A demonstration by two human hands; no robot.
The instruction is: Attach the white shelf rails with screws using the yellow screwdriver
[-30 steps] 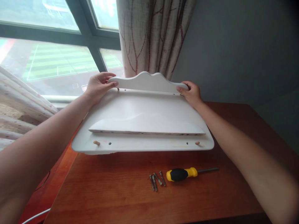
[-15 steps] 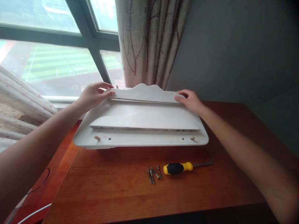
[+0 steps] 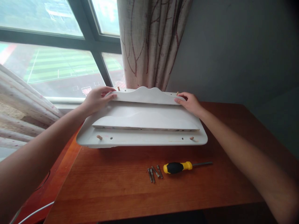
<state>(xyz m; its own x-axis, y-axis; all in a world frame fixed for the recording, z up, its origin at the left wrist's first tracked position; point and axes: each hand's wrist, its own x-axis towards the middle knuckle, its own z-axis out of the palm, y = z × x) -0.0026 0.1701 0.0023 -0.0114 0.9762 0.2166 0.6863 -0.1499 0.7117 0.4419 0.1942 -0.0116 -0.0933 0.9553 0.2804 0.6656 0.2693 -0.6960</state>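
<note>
A large white board lies flat on the wooden table, with wooden dowels sticking up near its front and back edges. A second white wavy-edged panel lies across its middle. At the far edge, a white panel with a scalloped top is held at both ends. My left hand grips its left end and my right hand grips its right end, fingers curled over the panel. It lies low and tilted, close to the board's back edge.
Several screws and a yellow-and-black screwdriver lie on the table in front of the board. A curtain and a window stand behind. A white cable runs at the lower left.
The scalloped panel has come down from a raised, more upright position to lie low over the board's back edge; dowels now show behind it. Both hands followed it down.
</note>
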